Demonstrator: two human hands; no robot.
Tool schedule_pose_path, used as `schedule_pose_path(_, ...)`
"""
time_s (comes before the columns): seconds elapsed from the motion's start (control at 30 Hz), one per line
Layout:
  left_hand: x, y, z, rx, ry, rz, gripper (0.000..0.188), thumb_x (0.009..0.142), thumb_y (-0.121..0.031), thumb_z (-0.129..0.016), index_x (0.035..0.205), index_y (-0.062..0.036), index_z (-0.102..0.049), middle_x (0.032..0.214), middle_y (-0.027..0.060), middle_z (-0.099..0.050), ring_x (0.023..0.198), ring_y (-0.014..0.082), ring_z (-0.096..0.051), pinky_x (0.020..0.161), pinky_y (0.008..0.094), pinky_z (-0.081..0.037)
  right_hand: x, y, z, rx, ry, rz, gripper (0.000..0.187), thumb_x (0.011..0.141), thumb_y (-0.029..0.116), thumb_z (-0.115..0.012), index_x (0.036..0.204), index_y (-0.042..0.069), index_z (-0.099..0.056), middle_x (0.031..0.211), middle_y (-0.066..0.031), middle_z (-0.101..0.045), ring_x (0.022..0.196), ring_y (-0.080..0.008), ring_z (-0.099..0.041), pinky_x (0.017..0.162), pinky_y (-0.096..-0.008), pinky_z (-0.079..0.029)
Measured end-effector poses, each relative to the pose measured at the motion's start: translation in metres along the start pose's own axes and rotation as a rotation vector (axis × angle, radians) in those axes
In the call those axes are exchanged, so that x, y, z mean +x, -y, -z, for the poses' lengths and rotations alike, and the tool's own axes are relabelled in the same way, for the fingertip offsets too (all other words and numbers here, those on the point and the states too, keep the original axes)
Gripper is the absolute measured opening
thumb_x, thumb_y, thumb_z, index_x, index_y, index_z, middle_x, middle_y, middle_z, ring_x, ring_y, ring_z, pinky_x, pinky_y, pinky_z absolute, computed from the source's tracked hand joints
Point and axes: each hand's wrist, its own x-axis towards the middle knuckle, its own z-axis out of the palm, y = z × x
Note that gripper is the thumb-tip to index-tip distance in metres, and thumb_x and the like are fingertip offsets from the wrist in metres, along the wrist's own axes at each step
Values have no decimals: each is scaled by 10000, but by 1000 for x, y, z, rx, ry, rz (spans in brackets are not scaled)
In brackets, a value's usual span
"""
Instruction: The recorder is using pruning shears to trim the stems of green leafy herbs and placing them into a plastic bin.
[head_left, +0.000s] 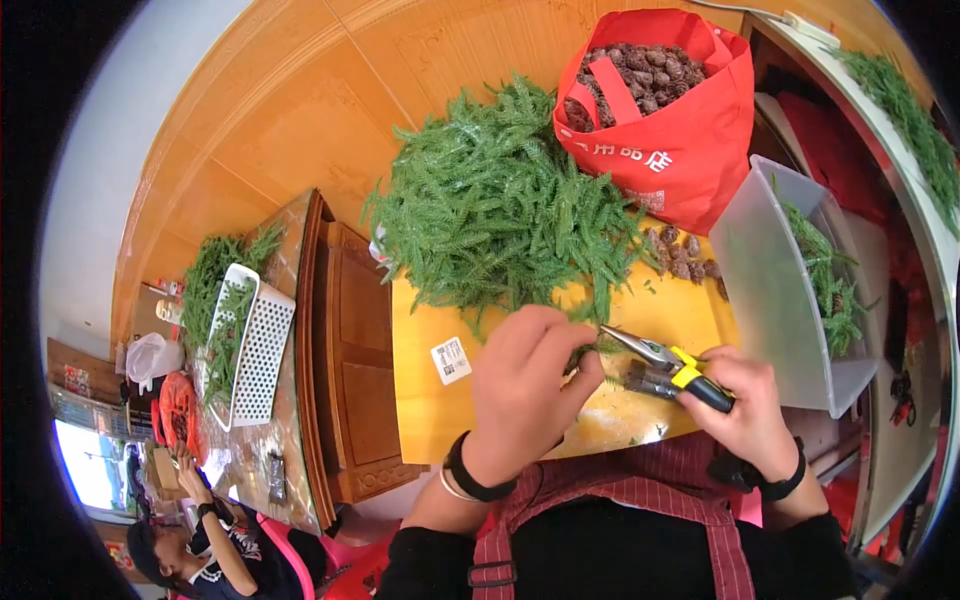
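My left hand (530,390) is closed, its fingertips pinching a small green pine sprig (606,344); a dark bit among the fingers is hard to make out. My right hand (745,405) grips needle-nose pliers (655,352) with yellow and black handles, their jaws pointing at the sprig. Under the pliers lies a bundle of thin dark pieces (652,380), perhaps wires. Beyond both hands a large heap of artificial pine branches (500,205) covers the far part of the yellow table (425,420). Several pine cones (682,255) lie loose at the heap's right.
A red bag (680,165) full of pine cones stands at the back right, next to a translucent plastic bin (775,300) with green sprigs. On a side table at left are a white perforated basket (265,350) and more greenery. A co-worker (190,540) sits at lower left.
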Motion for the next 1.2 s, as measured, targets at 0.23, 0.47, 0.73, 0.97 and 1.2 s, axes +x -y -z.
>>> schedule_pose_path(0.23,3,10,11,-487,172,216,119,643,9,-650,731,-14,-573,752,44,-532,690,134,-508,617,235,-393,-1,-8,3,157,93,17,195,651,109,-699,679,-4,-543,652,-106,-551,734,-288,-576,769,-373,-450)
schedule_pose_path(0.47,5,17,17,-1007,539,664,125,659,-101,-630,690,-31,-532,728,23,-473,681,110,-426,619,226,-324,5,-18,1,181,160,178,187,648,136,-695,703,8,-571,698,-98,-587,846,-328,-580,833,-404,-429)
schedule_pose_path(0.73,2,28,7,-1101,623,573,173,651,-130,-648,692,-21,-521,731,29,-481,696,128,-430,644,243,-323,6,-21,-2,189,149,195,189,630,135,-709,704,16,-582,695,-97,-597,839,-319,-584,765,-383,-450)
schedule_pose_path(0.97,2,24,1,-449,206,182,112,663,-18,-664,702,-22,-560,724,43,-529,686,133,-506,594,242,-379,2,-16,-5,23,42,69,209,635,82,-707,640,5,-513,617,-105,-531,736,-285,-578,627,-347,-454)
schedule_pose_path(1.2,0,17,-1,-204,36,18,122,644,2,-675,735,-20,-596,730,54,-554,645,144,-529,540,242,-396,0,2,-2,145,108,-266,207,641,65,-699,637,2,-503,603,-98,-515,722,-279,-572,667,-341,-454)
